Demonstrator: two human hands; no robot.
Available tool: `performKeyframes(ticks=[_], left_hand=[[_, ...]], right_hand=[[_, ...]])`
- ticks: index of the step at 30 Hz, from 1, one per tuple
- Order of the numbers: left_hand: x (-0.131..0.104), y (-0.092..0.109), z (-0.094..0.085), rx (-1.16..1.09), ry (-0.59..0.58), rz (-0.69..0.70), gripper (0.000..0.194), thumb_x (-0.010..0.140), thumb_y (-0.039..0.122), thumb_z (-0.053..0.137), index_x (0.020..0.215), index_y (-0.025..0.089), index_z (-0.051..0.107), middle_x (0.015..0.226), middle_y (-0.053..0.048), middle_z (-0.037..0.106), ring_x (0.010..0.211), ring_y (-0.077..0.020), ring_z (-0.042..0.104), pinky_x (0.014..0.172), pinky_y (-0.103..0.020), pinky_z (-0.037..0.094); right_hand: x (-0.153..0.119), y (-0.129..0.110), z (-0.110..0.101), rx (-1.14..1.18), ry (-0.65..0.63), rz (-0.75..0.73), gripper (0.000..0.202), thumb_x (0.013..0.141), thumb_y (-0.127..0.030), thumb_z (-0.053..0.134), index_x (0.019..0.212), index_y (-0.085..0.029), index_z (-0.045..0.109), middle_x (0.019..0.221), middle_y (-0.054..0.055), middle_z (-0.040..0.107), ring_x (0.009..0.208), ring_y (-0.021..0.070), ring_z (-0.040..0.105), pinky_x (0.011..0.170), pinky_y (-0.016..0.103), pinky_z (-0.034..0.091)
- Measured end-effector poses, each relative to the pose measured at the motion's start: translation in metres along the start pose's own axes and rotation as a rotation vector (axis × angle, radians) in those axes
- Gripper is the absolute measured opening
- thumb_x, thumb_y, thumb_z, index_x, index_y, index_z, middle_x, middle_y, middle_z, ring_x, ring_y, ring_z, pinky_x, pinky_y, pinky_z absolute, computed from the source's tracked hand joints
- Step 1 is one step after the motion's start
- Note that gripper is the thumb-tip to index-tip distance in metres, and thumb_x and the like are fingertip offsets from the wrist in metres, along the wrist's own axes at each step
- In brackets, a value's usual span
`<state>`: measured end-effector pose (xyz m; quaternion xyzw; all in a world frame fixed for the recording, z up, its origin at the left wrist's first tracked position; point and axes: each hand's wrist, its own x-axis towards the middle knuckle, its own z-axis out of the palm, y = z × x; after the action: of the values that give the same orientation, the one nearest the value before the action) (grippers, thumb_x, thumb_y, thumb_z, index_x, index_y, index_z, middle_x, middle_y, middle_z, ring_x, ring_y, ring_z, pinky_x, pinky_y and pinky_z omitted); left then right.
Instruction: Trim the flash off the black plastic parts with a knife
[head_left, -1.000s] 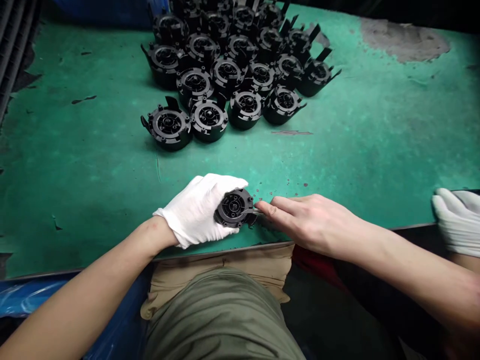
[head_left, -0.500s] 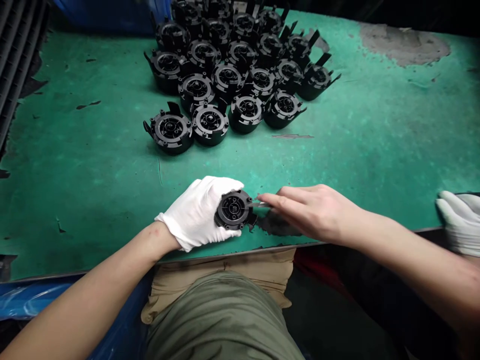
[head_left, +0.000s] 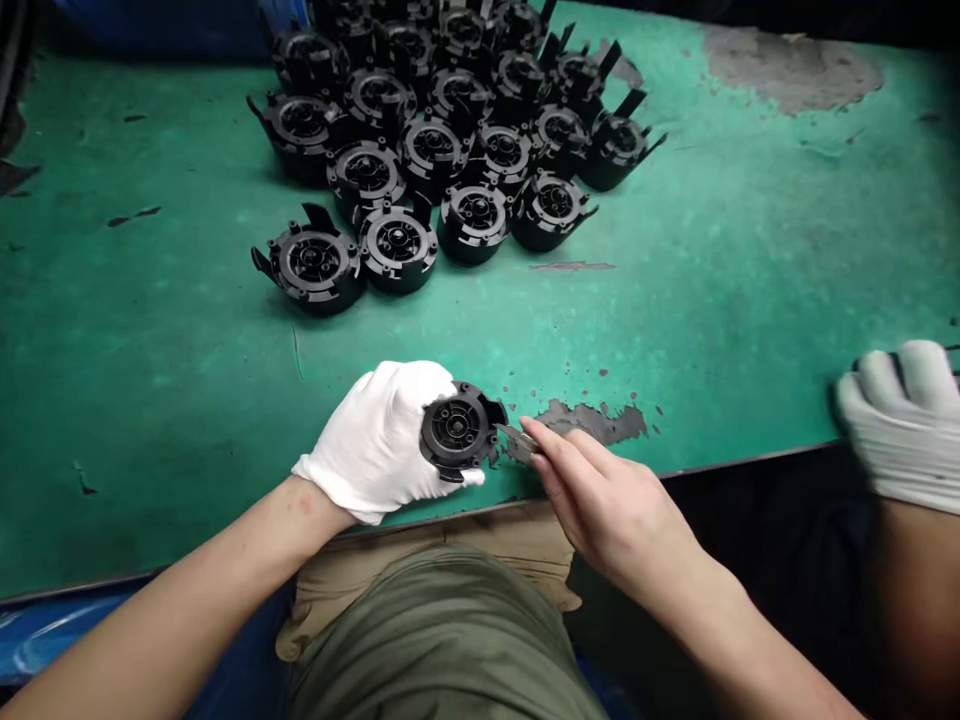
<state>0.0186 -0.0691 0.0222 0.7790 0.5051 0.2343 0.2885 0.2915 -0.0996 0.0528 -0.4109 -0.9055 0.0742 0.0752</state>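
A round black plastic part with ribs and side tabs is gripped by my left hand, which wears a white glove. Its fingers wrap the part's left side, above the table near the front edge. My bare right hand pinches a small metal blade, whose tip is at the right rim of the part. Whether the tip touches the plastic is too small to tell.
Many similar black parts stand grouped at the back of the green table. A blue container is at the back left. Another person's gloved hand rests at the right edge.
The black part has turned in my left hand, a tab now pointing right. My right hand has swung lower with the blade. The other person's gloved hand shows more fully, and the view has shifted.
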Motion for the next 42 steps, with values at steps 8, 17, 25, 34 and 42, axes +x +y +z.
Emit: performKeyframes(ticks=[8, 17, 25, 34, 42], left_hand=[[0.001, 0.000, -0.002, -0.022, -0.040, -0.001, 0.054, 0.068, 0.065, 0.093, 0.088, 0.020, 0.070, 0.097, -0.010, 0.074, 0.083, -0.0271, 0.071, 0.074, -0.038, 0.055], [0.003, 0.004, -0.003, -0.049, -0.050, 0.011, 0.043, 0.071, 0.057, 0.092, 0.081, 0.021, 0.070, 0.084, -0.007, 0.072, 0.072, -0.0241, 0.068, 0.069, -0.037, 0.053], [0.001, 0.002, -0.002, -0.026, -0.028, 0.014, 0.049, 0.072, 0.065, 0.090, 0.087, 0.021, 0.074, 0.086, -0.008, 0.073, 0.077, -0.0259, 0.070, 0.075, -0.039, 0.056], [-0.002, -0.002, 0.001, -0.024, -0.032, 0.014, 0.055, 0.071, 0.069, 0.090, 0.095, 0.021, 0.076, 0.092, -0.009, 0.073, 0.084, -0.0297, 0.073, 0.076, -0.041, 0.057], [-0.002, -0.003, 0.003, -0.015, -0.012, 0.016, 0.056, 0.070, 0.073, 0.089, 0.088, 0.022, 0.073, 0.092, -0.009, 0.073, 0.085, -0.0294, 0.072, 0.078, -0.042, 0.058]], right_hand=[[0.007, -0.009, 0.000, -0.198, -0.034, -0.025, 0.041, 0.114, -0.021, 0.048, 0.153, -0.010, 0.050, 0.084, 0.002, 0.064, 0.060, 0.0145, 0.056, 0.054, 0.031, 0.038], [0.002, -0.022, -0.007, -0.273, -0.128, 0.016, 0.052, 0.104, -0.010, 0.053, 0.156, -0.005, 0.046, 0.090, 0.004, 0.063, 0.058, 0.0171, 0.054, 0.051, 0.036, 0.037], [0.016, -0.028, -0.023, -0.366, -0.163, -0.036, 0.056, 0.087, 0.002, 0.051, 0.143, -0.002, 0.058, 0.081, 0.004, 0.061, 0.054, 0.0166, 0.054, 0.046, 0.036, 0.032], [0.022, -0.027, -0.030, -0.388, -0.221, -0.069, 0.060, 0.080, 0.007, 0.053, 0.139, -0.001, 0.059, 0.084, 0.003, 0.063, 0.061, 0.0174, 0.063, 0.050, 0.034, 0.040], [0.026, -0.012, -0.032, -0.361, -0.362, -0.109, 0.051, 0.086, 0.005, 0.051, 0.135, -0.009, 0.058, 0.086, 0.003, 0.064, 0.060, 0.0166, 0.061, 0.050, 0.034, 0.030]])
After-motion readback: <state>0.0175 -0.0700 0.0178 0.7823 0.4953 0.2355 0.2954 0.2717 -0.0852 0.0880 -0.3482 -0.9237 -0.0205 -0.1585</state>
